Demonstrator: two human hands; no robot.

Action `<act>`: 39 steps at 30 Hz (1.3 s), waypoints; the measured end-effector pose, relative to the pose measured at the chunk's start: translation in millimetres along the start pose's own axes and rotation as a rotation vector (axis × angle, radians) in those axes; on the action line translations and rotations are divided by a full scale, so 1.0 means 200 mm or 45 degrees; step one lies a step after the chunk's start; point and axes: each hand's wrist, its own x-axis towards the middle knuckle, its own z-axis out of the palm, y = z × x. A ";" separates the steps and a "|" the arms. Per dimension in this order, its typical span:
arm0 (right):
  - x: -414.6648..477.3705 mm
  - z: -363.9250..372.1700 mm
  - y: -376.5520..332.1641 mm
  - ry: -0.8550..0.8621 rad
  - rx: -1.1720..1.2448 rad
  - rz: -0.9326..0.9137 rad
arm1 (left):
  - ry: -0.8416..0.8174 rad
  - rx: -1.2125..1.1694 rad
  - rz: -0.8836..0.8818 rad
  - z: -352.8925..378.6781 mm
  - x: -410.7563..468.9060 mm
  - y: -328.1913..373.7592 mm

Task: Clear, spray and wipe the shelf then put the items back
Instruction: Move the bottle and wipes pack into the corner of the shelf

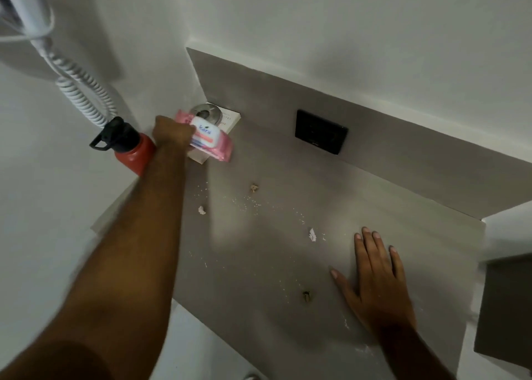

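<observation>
A grey shelf (259, 258) runs along the wall, dotted with white crumbs and small bits of paper (312, 234). At its far left corner my left hand (171, 133) grips a pink pack of wet wipes (211, 142), which lies on top of a white box (230, 119) with a round metal thing (205, 111) on it. A red bottle with a black cap (129, 146) stands just left of my wrist. My right hand (374, 273) rests flat on the shelf at the right, fingers spread, holding nothing.
A black wall socket (321, 132) sits on the grey back panel. A white wall-mounted hair dryer with a coiled cord (83, 94) hangs at the upper left. A white ledge and a darker recess (506, 302) border the shelf on the right.
</observation>
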 end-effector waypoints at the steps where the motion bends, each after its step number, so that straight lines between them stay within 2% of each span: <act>1: 0.00 0.00 0.00 0.002 -0.001 -0.001 | 0.035 0.174 0.031 -0.02 0.05 0.01; 3: 0.00 0.00 0.00 0.010 -0.002 -0.008 | 0.065 0.497 0.108 0.00 0.09 0.02; 6: 0.00 0.00 0.00 0.027 0.002 -0.013 | 0.184 0.732 0.256 0.10 0.05 0.00; 9: 0.00 0.00 0.00 0.034 0.004 -0.014 | 0.328 0.983 0.560 0.19 -0.05 -0.04; 11: 0.00 0.00 0.00 0.039 0.008 -0.012 | 0.253 1.031 0.647 0.27 -0.15 -0.10; 14: -0.01 0.00 0.00 0.055 0.019 -0.011 | 0.007 1.075 0.563 0.36 -0.28 -0.22; 17: 0.00 0.00 0.00 0.064 0.027 -0.012 | -0.058 1.212 0.512 0.36 -0.28 -0.29; 22: 0.00 0.00 0.00 0.059 0.036 -0.011 | 0.007 1.211 0.538 0.29 -0.13 -0.29; 25: 0.00 0.00 0.00 0.047 0.030 -0.006 | 0.043 1.282 0.478 0.26 0.00 -0.24; 32: 0.00 0.01 0.01 0.052 0.001 -0.008 | 0.008 1.387 0.406 0.29 0.15 -0.09; 36: 0.00 0.01 0.01 0.060 0.001 -0.014 | 0.110 1.163 0.450 0.22 0.17 0.01; 39: 0.00 0.00 0.00 0.050 0.007 -0.008 | 0.163 1.120 0.473 0.17 0.12 -0.03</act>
